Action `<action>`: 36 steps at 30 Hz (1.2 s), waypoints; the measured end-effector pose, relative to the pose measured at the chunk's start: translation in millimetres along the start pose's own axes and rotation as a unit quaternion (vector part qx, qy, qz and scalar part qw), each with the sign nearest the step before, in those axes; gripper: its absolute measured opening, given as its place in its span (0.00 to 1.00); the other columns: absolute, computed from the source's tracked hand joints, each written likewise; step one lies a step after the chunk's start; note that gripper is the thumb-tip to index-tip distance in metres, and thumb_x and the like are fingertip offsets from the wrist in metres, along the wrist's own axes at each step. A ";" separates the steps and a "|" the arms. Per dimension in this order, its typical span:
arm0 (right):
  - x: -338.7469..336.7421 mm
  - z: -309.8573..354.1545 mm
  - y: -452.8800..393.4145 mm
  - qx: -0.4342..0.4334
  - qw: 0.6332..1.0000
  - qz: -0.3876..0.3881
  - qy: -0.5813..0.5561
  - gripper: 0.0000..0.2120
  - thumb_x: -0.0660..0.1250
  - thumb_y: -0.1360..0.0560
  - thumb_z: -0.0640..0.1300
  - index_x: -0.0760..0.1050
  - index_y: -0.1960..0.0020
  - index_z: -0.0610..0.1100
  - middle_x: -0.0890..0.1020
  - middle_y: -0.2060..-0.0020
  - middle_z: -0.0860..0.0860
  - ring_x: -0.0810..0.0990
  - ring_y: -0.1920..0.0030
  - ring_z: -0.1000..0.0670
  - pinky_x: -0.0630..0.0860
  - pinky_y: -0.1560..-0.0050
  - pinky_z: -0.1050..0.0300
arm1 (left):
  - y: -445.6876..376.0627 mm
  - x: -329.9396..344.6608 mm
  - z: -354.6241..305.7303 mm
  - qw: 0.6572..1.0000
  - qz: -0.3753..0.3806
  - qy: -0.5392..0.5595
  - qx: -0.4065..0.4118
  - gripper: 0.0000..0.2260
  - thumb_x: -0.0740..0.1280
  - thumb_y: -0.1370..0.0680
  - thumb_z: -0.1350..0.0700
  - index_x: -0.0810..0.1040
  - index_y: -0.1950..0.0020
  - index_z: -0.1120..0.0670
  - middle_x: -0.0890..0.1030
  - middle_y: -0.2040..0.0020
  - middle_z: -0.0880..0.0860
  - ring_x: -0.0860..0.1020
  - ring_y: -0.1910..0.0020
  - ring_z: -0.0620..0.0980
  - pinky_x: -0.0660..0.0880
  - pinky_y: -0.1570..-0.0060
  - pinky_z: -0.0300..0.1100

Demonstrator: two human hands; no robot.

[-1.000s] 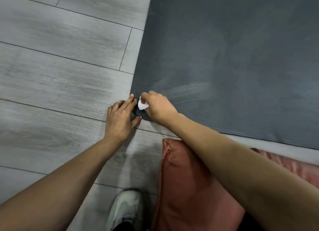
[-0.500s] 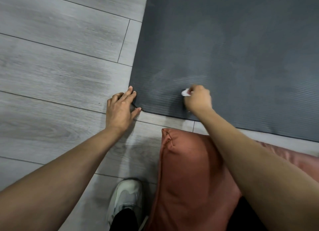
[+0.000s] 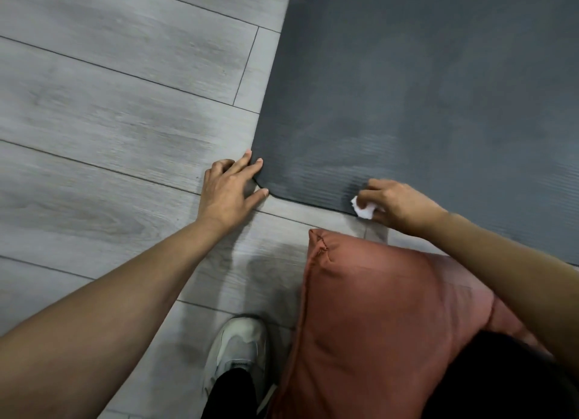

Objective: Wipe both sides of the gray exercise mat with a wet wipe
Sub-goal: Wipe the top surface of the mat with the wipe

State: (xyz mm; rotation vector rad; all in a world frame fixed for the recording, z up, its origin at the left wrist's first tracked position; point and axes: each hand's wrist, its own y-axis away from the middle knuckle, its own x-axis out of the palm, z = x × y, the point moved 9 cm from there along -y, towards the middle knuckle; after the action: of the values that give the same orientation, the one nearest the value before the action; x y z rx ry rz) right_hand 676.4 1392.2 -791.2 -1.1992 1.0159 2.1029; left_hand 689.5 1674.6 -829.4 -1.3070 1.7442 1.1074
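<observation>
The gray exercise mat (image 3: 423,89) lies flat on the floor and fills the upper right of the head view; damp streaks show near its front edge. My left hand (image 3: 228,190) rests on the floor at the mat's near left corner, with straight fingers touching the corner's edge and the thumb just below it. My right hand (image 3: 398,202) grips a crumpled white wet wipe (image 3: 363,211) and presses it on the mat's near edge, to the right of the corner.
Gray wood-look floor planks (image 3: 109,121) spread to the left. A rust-red cushion (image 3: 376,318) lies right in front of the mat's near edge, under my right forearm. My white sneaker (image 3: 239,346) stands on the floor left of the cushion.
My right hand has carried the wipe from the mat's corner to the right along the near edge. My left hand has stayed at the corner.
</observation>
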 end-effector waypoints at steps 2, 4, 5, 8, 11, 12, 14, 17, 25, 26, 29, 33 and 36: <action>1.4 -19.1 15.9 0.018 1.000 -0.008 -0.004 0.06 0.72 0.28 0.40 0.78 0.52 0.46 0.76 0.57 0.49 0.77 0.58 0.44 0.74 0.60 0.53 | -1.1 -1.1 2.3 1.000 -0.013 0.028 -0.006 0.25 0.70 0.22 0.42 0.73 0.25 0.43 0.68 0.22 0.45 0.67 0.33 0.56 0.61 0.35 0.46; 4.2 -16.8 12.4 0.023 0.999 -0.031 -0.005 0.07 0.72 0.29 0.37 0.78 0.53 0.45 0.76 0.58 0.49 0.77 0.59 0.43 0.75 0.61 0.54 | -2.3 -1.9 4.5 0.998 -0.018 0.049 -0.019 0.25 0.72 0.23 0.45 0.74 0.26 0.43 0.70 0.23 0.44 0.68 0.33 0.56 0.61 0.37 0.44; 3.3 -10.4 7.8 0.019 0.999 -0.046 -0.006 0.07 0.73 0.30 0.36 0.78 0.54 0.44 0.75 0.59 0.49 0.77 0.61 0.43 0.73 0.62 0.55 | -3.4 -2.1 4.2 0.998 -0.016 0.055 -0.022 0.25 0.73 0.23 0.46 0.75 0.26 0.43 0.71 0.24 0.45 0.68 0.34 0.56 0.61 0.37 0.43; -1.1 12.7 -14.7 -0.015 0.997 -0.077 -0.025 0.03 0.71 0.28 0.39 0.79 0.54 0.43 0.75 0.61 0.48 0.76 0.63 0.44 0.69 0.63 0.58 | -6.9 -5.2 3.6 0.998 -0.002 0.060 -0.021 0.25 0.74 0.24 0.47 0.75 0.27 0.43 0.72 0.24 0.45 0.69 0.35 0.56 0.62 0.35 0.44; 3.0 56.5 -54.2 -0.080 0.994 -0.066 -0.026 0.05 0.67 0.25 0.45 0.79 0.53 0.44 0.75 0.60 0.47 0.76 0.61 0.43 0.73 0.63 0.53 | -10.9 -6.6 7.0 0.998 0.017 0.061 -0.009 0.24 0.72 0.23 0.55 0.75 0.27 0.43 0.72 0.24 0.44 0.69 0.36 0.57 0.64 0.34 0.45; 6.1 75.1 -71.0 -0.112 0.991 -0.065 -0.016 0.03 0.69 0.25 0.43 0.78 0.53 0.44 0.75 0.59 0.46 0.76 0.61 0.42 0.72 0.64 0.52 | -12.6 -6.6 7.8 0.998 0.024 0.064 -0.005 0.25 0.70 0.23 0.58 0.75 0.27 0.43 0.72 0.25 0.44 0.69 0.36 0.57 0.65 0.34 0.45; 8.1 113.6 -106.1 -0.162 0.985 -0.065 -0.002 0.05 0.70 0.28 0.38 0.78 0.53 0.43 0.76 0.58 0.44 0.76 0.60 0.41 0.72 0.64 0.51 | -16.0 -8.6 8.4 0.997 0.038 0.063 -0.002 0.26 0.67 0.23 0.63 0.76 0.27 0.44 0.73 0.25 0.44 0.70 0.37 0.57 0.65 0.34 0.43; 2.1 151.1 -145.3 -0.192 0.980 -0.053 -0.015 0.10 0.61 0.28 0.42 0.79 0.54 0.40 0.79 0.54 0.41 0.78 0.56 0.38 0.76 0.60 0.48 | -21.1 -16.2 11.8 0.996 0.039 0.079 -0.016 0.22 0.65 0.22 0.61 0.78 0.29 0.46 0.79 0.31 0.49 0.72 0.39 0.60 0.67 0.37 0.44; -8.3 65.1 -74.9 -0.086 0.992 -0.084 -0.041 0.07 0.73 0.29 0.40 0.80 0.51 0.43 0.77 0.59 0.46 0.77 0.60 0.43 0.73 0.63 0.53 | -20.0 -19.8 -23.7 0.996 -0.072 -0.035 -0.028 0.12 0.72 0.25 0.50 0.81 0.44 0.53 0.77 0.34 0.53 0.74 0.40 0.61 0.69 0.42 0.55; -13.9 39.0 -66.7 -0.051 0.992 -0.114 -0.035 0.07 0.73 0.29 0.39 0.80 0.50 0.43 0.77 0.59 0.46 0.77 0.60 0.43 0.74 0.63 0.53 | -21.7 -17.4 -30.0 0.996 -0.082 -0.042 -0.010 0.13 0.73 0.26 0.51 0.80 0.44 0.54 0.75 0.32 0.54 0.74 0.40 0.61 0.70 0.42 0.56; -51.0 -54.9 -53.3 0.144 0.961 -0.235 -0.035 0.06 0.71 0.27 0.40 0.81 0.50 0.43 0.77 0.60 0.43 0.78 0.59 0.39 0.74 0.61 0.51 | -28.5 -3.7 -53.5 0.993 -0.079 -0.033 0.081 0.22 0.73 0.31 0.61 0.78 0.36 0.55 0.73 0.28 0.56 0.73 0.36 0.63 0.72 0.37 0.58; -71.0 -121.9 -48.4 0.389 0.865 -0.305 -0.085 0.09 0.63 0.22 0.42 0.80 0.47 0.42 0.78 0.55 0.39 0.77 0.53 0.36 0.66 0.57 0.52 | -39.3 -3.0 -66.8 0.991 -0.084 -0.015 0.104 0.24 0.70 0.27 0.61 0.76 0.31 0.56 0.72 0.26 0.56 0.71 0.31 0.61 0.69 0.31 0.56; -46.3 -37.7 -88.0 0.228 0.917 -0.311 -0.106 0.12 0.67 0.27 0.35 0.81 0.45 0.41 0.79 0.56 0.40 0.78 0.55 0.37 0.73 0.54 0.49 | -53.5 -4.5 -60.5 0.993 -0.100 0.010 0.058 0.22 0.67 0.23 0.58 0.73 0.29 0.58 0.71 0.26 0.58 0.70 0.29 0.61 0.68 0.29 0.55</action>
State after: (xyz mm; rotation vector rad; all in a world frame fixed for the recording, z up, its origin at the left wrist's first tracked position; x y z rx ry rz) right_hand 781.0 1410.7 -794.3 -0.8767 0.8188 1.3642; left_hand 740.5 1614.0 -813.2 -1.3908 1.6266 0.8699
